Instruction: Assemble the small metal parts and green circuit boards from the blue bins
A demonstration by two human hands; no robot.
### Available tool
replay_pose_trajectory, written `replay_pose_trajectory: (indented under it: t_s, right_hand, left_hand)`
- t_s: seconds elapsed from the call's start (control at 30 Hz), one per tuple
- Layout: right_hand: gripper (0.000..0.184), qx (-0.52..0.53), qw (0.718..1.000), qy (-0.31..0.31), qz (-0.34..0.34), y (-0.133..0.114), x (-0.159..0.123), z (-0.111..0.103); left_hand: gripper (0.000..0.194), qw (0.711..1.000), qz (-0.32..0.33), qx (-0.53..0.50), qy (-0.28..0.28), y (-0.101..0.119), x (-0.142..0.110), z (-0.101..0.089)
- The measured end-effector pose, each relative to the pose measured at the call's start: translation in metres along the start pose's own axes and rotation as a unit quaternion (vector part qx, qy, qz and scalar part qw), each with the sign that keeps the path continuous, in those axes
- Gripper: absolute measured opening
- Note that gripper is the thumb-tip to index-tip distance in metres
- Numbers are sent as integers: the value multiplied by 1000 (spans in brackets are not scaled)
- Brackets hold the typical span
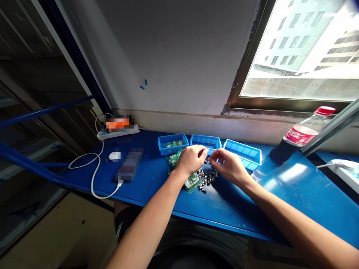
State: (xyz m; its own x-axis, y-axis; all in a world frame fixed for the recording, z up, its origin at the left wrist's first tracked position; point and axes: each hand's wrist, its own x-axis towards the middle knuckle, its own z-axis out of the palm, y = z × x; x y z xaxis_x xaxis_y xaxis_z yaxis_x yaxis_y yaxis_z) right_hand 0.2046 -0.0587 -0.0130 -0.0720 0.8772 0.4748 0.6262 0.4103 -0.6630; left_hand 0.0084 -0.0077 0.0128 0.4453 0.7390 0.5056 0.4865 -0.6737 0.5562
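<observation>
My left hand (190, 158) and my right hand (228, 164) meet over the blue table (230, 203), fingertips pinched together on a small dark part (206, 160) between them. Just below the hands lies a heap of several small black components (206, 179). Small green circuit boards (191, 182) lie under and beside my left hand. Behind the hands stand three blue bins: the left bin (172, 144) holds green boards, the middle bin (205, 142) and the right bin (243, 153) look nearly bare.
A cola bottle (298, 136) with a red cap stands at the right near the window. A white power strip (119, 131) with a cable (95, 172), a small white object (114, 155) and a blurred device (129, 164) lie at the left. Another white strip (346, 171) sits far right.
</observation>
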Motion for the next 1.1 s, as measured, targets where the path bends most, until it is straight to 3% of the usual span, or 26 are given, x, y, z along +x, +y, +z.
replay_pose_trajectory:
  t_s: [0.17, 0.3, 0.57, 1.1]
  right_hand:
    - [25, 150, 986, 42, 64, 1, 1, 0]
    - [33, 216, 972, 51, 78, 2, 1, 1]
    - [21, 174, 982, 42, 54, 4, 1, 1]
    - [18, 173, 981, 47, 80, -2, 0, 1]
  left_hand:
    - [26, 999, 20, -34, -36, 3, -1, -1]
    - [23, 996, 58, -53, -50, 1, -1, 3]
    - [20, 995, 80, -34, -54, -7, 1, 7]
    - [22, 995, 98, -24, -22, -7, 0, 12]
